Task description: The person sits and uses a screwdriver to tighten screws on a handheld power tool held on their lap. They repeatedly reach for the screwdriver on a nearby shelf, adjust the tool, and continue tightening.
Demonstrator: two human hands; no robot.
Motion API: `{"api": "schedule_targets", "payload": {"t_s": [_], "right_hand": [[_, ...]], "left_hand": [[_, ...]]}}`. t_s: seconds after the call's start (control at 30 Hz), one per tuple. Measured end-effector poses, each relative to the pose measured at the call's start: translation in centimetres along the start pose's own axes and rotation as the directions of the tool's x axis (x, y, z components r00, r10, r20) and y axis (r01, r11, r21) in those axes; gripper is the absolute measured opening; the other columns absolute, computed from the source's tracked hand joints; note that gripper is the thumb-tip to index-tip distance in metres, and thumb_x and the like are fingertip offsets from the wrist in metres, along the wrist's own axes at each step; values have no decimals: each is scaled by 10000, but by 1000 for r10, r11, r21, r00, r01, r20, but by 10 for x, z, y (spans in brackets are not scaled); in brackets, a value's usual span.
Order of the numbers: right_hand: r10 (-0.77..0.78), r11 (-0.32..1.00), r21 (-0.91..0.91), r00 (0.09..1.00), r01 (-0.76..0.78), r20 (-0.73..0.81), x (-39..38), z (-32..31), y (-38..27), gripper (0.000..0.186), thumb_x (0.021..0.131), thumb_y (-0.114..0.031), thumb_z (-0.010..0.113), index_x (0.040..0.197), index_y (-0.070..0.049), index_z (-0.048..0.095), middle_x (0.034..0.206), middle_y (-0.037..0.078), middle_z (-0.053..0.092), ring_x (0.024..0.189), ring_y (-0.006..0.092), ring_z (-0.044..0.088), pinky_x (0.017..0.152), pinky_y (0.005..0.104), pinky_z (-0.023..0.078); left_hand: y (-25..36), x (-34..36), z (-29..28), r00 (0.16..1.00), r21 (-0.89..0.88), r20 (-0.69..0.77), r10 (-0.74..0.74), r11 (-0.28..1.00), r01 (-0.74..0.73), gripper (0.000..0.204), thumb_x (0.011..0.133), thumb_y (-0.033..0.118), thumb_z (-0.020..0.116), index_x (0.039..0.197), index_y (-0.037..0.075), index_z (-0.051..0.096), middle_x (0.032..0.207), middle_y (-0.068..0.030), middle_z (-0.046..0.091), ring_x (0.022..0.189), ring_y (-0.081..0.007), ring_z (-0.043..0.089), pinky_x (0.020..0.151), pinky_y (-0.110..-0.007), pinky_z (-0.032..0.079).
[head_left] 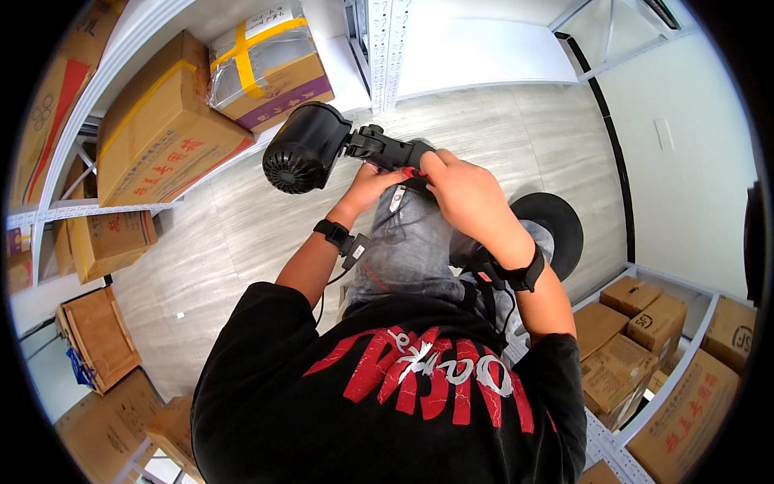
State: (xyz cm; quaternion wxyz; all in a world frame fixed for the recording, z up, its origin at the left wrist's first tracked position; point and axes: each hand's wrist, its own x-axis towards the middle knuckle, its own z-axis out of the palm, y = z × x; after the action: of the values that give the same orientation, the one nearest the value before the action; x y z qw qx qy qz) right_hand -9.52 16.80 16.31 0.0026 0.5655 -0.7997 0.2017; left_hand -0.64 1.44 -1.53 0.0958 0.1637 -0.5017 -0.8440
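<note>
A black device with a round, vented cylindrical head (300, 149) is held across my lap. Its hinged arm (385, 148) runs right from the head toward my hands. My left hand (372, 185) is closed around the underside of this arm, near a small red part (409, 173). From the right, my right hand (472, 198) pinches at the end of the arm; its curled fingers partly hide what they grip. Grey trousers (403, 258) lie below, with a thin dark cable across them. Each wrist wears a black strap, and a small box hangs at the left one.
Cardboard boxes (161, 133) fill white metal shelving at the left, one a taped carton (270, 68). More cartons (625, 359) stand on a rack at the lower right. A round black disc (556, 234) is beside my right leg. A wooden cabinet (101, 335) stands at the lower left.
</note>
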Motion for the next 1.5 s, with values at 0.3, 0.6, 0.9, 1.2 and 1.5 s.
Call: {"api": "schedule_targets", "payload": {"t_s": [0.3, 0.6, 0.9, 1.2, 1.5], "right_hand": [[205, 979, -59, 963, -197, 172, 4, -10, -4, 321, 801, -295, 717, 921, -56, 539, 800, 117, 610, 737, 325, 651, 608, 407, 515], [206, 977, -93, 962, -192, 177, 6, -3, -8, 282, 790, -251, 723, 901, -60, 546, 753, 133, 609, 712, 334, 644, 610, 418, 512], [-47, 997, -57, 998, 49, 33, 3, -4, -5, 319, 798, -353, 711, 807, -64, 576, 762, 128, 615, 685, 307, 641, 588, 389, 517], [74, 996, -60, 992, -68, 98, 7, -1, 5, 259, 817, -292, 684, 893, -59, 600, 757, 121, 597, 703, 297, 662, 593, 406, 528], [234, 962, -203, 933, -183, 272, 7, -1, -5, 354, 754, -233, 764, 944, -58, 522, 808, 106, 594, 771, 312, 645, 615, 408, 511]], "left_hand": [[-7, 0, -7, 999, 16, 4, -37, 999, 37, 320, 847, 27, 687, 1156, 31, 604, 1093, -39, 652, 1007, -129, 610, 887, -285, 490], [-5, 0, -8, 998, 14, 37, -51, 999, 50, 504, 849, -17, 620, 1328, 49, 475, 1213, -52, 578, 1104, -145, 563, 969, -312, 455], [-10, 3, -9, 999, 1, 16, -37, 999, 37, 373, 845, 25, 677, 1203, 20, 576, 1137, -49, 632, 1042, -145, 601, 918, -305, 483], [-7, 0, -13, 993, 38, 40, -113, 993, 111, 454, 854, 21, 662, 1285, 34, 521, 1184, -42, 600, 1103, -139, 564, 948, -306, 464], [-10, 1, -12, 996, 36, 59, -66, 997, 64, 483, 855, 10, 658, 1311, 41, 499, 1199, -43, 592, 1110, -143, 563, 960, -304, 461]]}}
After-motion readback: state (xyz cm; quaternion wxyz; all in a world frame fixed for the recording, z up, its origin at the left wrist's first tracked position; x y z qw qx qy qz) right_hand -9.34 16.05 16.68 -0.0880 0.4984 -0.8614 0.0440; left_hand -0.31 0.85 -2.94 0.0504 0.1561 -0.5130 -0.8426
